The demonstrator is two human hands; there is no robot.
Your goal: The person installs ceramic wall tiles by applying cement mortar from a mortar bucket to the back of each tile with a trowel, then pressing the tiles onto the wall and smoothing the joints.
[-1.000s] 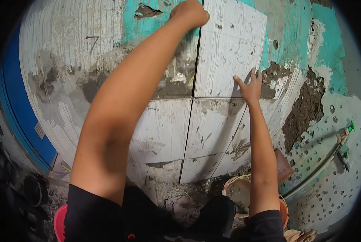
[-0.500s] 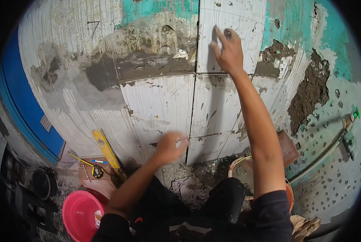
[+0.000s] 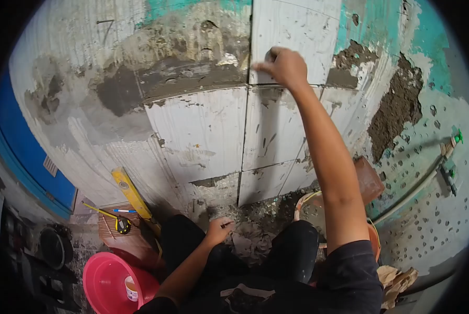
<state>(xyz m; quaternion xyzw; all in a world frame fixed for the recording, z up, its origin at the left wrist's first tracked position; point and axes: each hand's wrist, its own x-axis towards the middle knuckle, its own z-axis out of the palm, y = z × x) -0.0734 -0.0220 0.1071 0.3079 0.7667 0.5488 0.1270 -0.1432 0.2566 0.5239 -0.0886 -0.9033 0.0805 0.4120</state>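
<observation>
Patchy wall point(image 3: 72, 36); white tile point(image 3: 302, 31) stood top centre, long axis seemingly upright. My right hand point(image 3: 291, 68) was nearer, curled over its lower left; left hand point(image 3: 219, 231) well apart, low centre. Couldn't tell grips.

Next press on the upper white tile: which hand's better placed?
Probably the right hand: it's up at the upper white tile, near its left edge; the left hand is low, by the left knee.

Blue door point(image 3: 25, 157) at left; pitted grey-green wall point(image 3: 423, 225) right; debris-strewn floor point(image 3: 266, 210).
</observation>
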